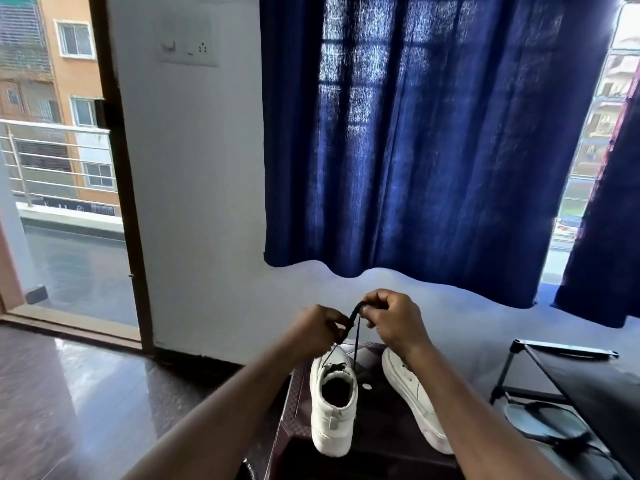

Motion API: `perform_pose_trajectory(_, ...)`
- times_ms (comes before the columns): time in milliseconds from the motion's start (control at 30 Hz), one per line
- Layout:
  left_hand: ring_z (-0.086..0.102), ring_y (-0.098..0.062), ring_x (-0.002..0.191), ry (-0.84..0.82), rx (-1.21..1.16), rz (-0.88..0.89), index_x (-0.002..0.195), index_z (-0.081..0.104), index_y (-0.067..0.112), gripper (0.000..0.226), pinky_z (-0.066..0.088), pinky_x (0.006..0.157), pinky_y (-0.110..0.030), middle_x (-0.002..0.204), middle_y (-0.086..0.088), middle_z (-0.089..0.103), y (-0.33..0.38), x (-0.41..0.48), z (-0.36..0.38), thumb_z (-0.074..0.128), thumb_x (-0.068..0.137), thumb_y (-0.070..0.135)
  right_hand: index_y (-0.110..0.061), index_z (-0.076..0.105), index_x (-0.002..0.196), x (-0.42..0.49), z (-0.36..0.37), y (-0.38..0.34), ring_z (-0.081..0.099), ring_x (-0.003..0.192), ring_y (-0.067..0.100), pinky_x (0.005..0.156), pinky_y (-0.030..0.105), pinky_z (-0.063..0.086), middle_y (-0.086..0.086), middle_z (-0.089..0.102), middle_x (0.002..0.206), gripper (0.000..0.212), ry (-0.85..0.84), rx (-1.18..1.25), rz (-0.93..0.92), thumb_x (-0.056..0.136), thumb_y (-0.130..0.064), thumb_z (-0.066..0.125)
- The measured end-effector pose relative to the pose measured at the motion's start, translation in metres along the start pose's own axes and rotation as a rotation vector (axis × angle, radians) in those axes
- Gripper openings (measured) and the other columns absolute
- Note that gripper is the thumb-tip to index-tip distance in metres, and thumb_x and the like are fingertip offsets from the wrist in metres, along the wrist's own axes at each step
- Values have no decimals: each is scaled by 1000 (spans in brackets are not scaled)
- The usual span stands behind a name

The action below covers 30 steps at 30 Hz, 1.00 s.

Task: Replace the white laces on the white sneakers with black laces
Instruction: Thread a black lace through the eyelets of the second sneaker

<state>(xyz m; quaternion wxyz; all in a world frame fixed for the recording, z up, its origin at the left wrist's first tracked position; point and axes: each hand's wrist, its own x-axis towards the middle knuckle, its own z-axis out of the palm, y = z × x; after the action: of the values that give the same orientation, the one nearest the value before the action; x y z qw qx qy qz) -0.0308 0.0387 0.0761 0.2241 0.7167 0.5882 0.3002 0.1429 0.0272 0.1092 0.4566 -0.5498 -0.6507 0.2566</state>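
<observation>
Two white sneakers stand on a dark stool [377, 403]. The left sneaker [332, 410] stands upright with its heel toward me. The right sneaker [412, 400] lies tilted on its side, partly behind my right forearm. A black lace [355, 327] rises taut from the left sneaker's top eyelets to my hands above it. My left hand [317, 329] pinches one part of the lace. My right hand [393, 322] pinches the lace's upper loop. The two hands are close together, about a finger's width apart.
A dark blue curtain [433, 133] hangs over the window behind the stool. A black rack [571, 372] stands at the right with a round object under it. A white wall with a switch plate [188, 43] sits at left, beside an open balcony door. The floor is dark glossy tile.
</observation>
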Motion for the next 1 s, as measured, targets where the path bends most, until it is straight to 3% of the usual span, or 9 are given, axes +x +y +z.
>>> perform_pose_trajectory(167,71,-29,87,-64,96,48,98,76,9,18,57,80,-45,94,-13,77,10,-7,22,59,92,7,-25,80,82,-8,9,-1,70,73,1,67,13,51,-13,77,79,21,-48,1,-68,86,-6,72)
perform_pose_trajectory(267,70,-27,98,-9,253,150,105,77,14,25,55,86,-40,103,-8,77,8,-3,14,57,93,5,-24,80,83,-14,4,12,70,78,4,74,18,54,-13,77,81,19,42,88,-37,87,-6,75)
perform_pose_trajectory(367,68,-24,98,-9,431,262,103,75,20,24,57,82,-40,102,-1,71,2,0,5,58,92,8,-15,78,84,-22,5,37,68,76,17,68,27,56,-2,76,79,17,109,348,222,88,0,70)
perform_pose_trajectory(433,65,-22,100,-26,509,331,107,75,27,25,58,82,-41,104,4,69,2,0,1,59,94,12,-9,73,91,-30,16,54,63,70,18,55,25,46,7,71,81,13,46,519,456,91,0,64)
perform_pose_trajectory(500,63,-21,103,-65,574,406,110,75,30,26,58,82,-42,104,6,67,3,0,1,60,95,14,-14,72,97,-39,32,66,61,69,18,58,27,39,5,69,83,15,-56,535,565,89,-6,62)
perform_pose_trajectory(633,63,-22,105,-90,578,453,112,75,31,29,59,82,-43,105,6,68,4,2,1,58,95,15,-15,64,86,-38,55,65,60,60,14,62,29,39,4,63,78,19,-109,624,525,89,0,54)
perform_pose_trajectory(767,67,-23,101,-83,485,384,110,76,31,31,59,84,-43,110,5,72,-5,3,-4,57,92,15,-17,61,87,-33,68,58,56,57,12,52,23,34,-3,66,72,25,-194,749,553,93,1,46)
perform_pose_trajectory(933,68,-19,99,-1,385,310,107,79,25,23,57,87,-38,106,3,75,-28,-2,-2,60,95,18,-15,62,87,-33,67,59,51,53,11,51,25,32,6,67,80,16,-230,520,471,94,-4,53)
perform_pose_trajectory(1000,70,-20,98,62,351,255,105,80,24,20,57,86,-36,104,2,77,-40,-7,7,65,94,19,-16,61,91,-32,68,65,61,59,17,52,30,43,6,72,85,13,-167,365,393,92,-3,58)
